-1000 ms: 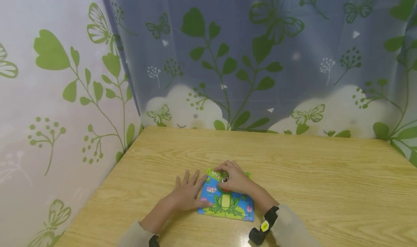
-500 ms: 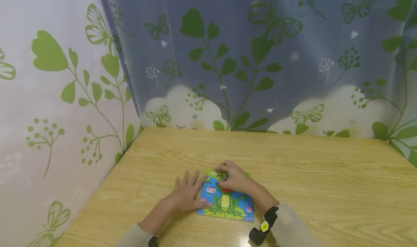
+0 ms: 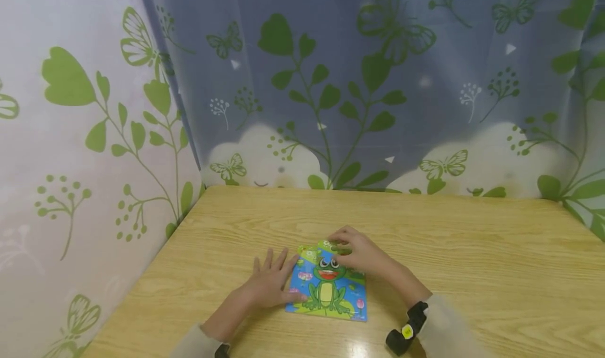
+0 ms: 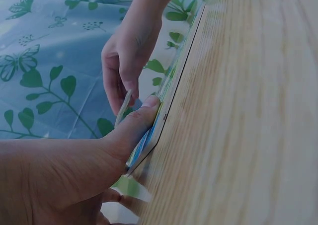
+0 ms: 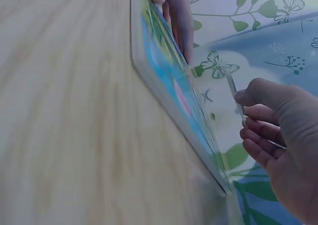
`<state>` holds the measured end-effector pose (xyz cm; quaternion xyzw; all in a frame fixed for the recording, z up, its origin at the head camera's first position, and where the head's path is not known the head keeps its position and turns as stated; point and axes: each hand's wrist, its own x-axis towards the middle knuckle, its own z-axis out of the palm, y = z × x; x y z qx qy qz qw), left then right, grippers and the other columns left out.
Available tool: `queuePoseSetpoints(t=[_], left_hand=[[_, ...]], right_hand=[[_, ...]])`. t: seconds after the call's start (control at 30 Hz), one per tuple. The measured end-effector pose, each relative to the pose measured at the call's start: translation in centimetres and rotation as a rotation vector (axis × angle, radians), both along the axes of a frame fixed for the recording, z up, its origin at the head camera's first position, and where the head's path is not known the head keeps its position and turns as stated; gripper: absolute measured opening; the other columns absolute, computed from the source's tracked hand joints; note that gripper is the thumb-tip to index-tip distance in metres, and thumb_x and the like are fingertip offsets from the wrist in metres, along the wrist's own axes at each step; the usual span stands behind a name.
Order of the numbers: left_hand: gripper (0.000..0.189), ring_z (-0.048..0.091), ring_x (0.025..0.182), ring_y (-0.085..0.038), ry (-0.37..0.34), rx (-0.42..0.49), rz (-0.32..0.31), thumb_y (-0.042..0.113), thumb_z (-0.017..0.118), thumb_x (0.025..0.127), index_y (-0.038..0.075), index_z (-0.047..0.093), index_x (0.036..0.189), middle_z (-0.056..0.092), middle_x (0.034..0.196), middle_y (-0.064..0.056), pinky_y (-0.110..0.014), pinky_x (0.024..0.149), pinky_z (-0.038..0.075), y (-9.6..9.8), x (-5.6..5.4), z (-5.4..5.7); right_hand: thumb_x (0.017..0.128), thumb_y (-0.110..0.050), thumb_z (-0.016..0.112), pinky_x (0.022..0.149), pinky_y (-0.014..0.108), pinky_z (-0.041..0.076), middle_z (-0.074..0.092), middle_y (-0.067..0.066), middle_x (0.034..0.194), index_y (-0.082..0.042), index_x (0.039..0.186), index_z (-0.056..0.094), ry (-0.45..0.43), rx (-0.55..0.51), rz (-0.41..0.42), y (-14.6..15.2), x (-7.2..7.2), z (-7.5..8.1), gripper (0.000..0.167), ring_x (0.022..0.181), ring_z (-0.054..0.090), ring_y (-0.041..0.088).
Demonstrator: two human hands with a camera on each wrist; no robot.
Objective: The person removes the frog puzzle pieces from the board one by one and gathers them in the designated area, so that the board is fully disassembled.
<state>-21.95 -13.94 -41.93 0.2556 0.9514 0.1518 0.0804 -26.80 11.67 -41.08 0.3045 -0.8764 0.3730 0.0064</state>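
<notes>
A frog jigsaw puzzle (image 3: 326, 295), blue with a green frog, lies flat on the wooden table in the head view. My left hand (image 3: 270, 283) is at its left side, fingers spread and straight, the thumb pressing on the board's edge. Above the puzzle's top part, my right hand (image 3: 366, 252) pinches a puzzle piece (image 3: 324, 253) with a green top and blue lower part. The right wrist view shows that thin piece (image 5: 233, 93) on edge between thumb and fingers, tilted and apart from the board. Part of the puzzle's upper right is hidden behind my right hand.
The wooden table (image 3: 449, 253) stretches away on all sides of the puzzle. A patterned blue curtain (image 3: 302, 85) hangs along its back edge, and a pale one (image 3: 104, 164) along the left.
My right hand has moved right and slightly up, with the piece now tilted in its fingers. Both of the frog's eyes have come into view. My left hand has stayed in place.
</notes>
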Motion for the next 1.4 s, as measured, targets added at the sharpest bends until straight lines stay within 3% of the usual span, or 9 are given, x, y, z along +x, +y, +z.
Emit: queuePoseSetpoints(t=[0.27, 0.57, 0.77, 1.13, 1.4], left_hand=[[0.093, -0.001, 0.13, -0.051, -0.014, 0.011, 0.004, 0.065, 0.052, 0.08, 0.009, 0.02, 0.147, 0.009, 0.149, -0.023, -0.068, 0.095, -0.002, -0.1, 0.1, 0.1], [0.093, 0.0, 0.129, -0.051, -0.002, 0.014, 0.01, 0.065, 0.052, 0.08, 0.008, 0.021, 0.146, 0.01, 0.148, -0.024, -0.068, 0.095, -0.002, -0.2, 0.4, 0.3], [0.093, 0.001, 0.129, -0.051, 0.007, 0.01, 0.013, 0.065, 0.052, 0.08, 0.008, 0.022, 0.146, 0.01, 0.148, -0.024, -0.068, 0.096, -0.001, -0.1, 0.5, 0.6], [0.092, 0.0, 0.129, -0.052, -0.004, 0.018, 0.004, 0.064, 0.053, 0.081, 0.007, 0.022, 0.146, 0.01, 0.148, -0.024, -0.069, 0.095, -0.001, 0.0, 0.4, 0.5], [0.092, 0.001, 0.129, -0.052, 0.002, 0.016, 0.003, 0.064, 0.053, 0.08, 0.007, 0.022, 0.146, 0.011, 0.148, -0.024, -0.069, 0.095, -0.001, 0.1, 0.2, 0.3]], right_hand=[[0.082, -0.013, 0.067, 0.085, 0.039, 0.045, 0.052, 0.002, 0.112, -0.006, 0.117, 0.059, 0.044, 0.026, -0.023, 3.1, 0.7, 0.5, 0.036, 0.103, 0.051, 0.027], [0.08, -0.006, 0.067, 0.085, 0.043, 0.045, 0.054, 0.007, 0.111, 0.001, 0.116, 0.059, 0.095, -0.005, -0.031, 6.8, 1.3, 0.1, 0.037, 0.101, 0.052, 0.03], [0.082, -0.007, 0.067, 0.085, 0.043, 0.046, 0.053, 0.008, 0.113, 0.0, 0.116, 0.058, 0.07, -0.005, -0.047, 8.8, 1.7, -0.5, 0.035, 0.106, 0.05, 0.034], [0.081, -0.015, 0.071, 0.092, 0.052, 0.036, 0.055, 0.006, 0.112, -0.004, 0.114, 0.062, 0.11, -0.008, -0.085, 10.7, 1.4, -2.6, 0.036, 0.109, 0.049, 0.033], [0.081, -0.016, 0.071, 0.093, 0.056, 0.033, 0.055, 0.009, 0.115, -0.006, 0.113, 0.063, 0.092, -0.011, -0.086, 11.0, 1.5, -2.9, 0.035, 0.113, 0.046, 0.037]])
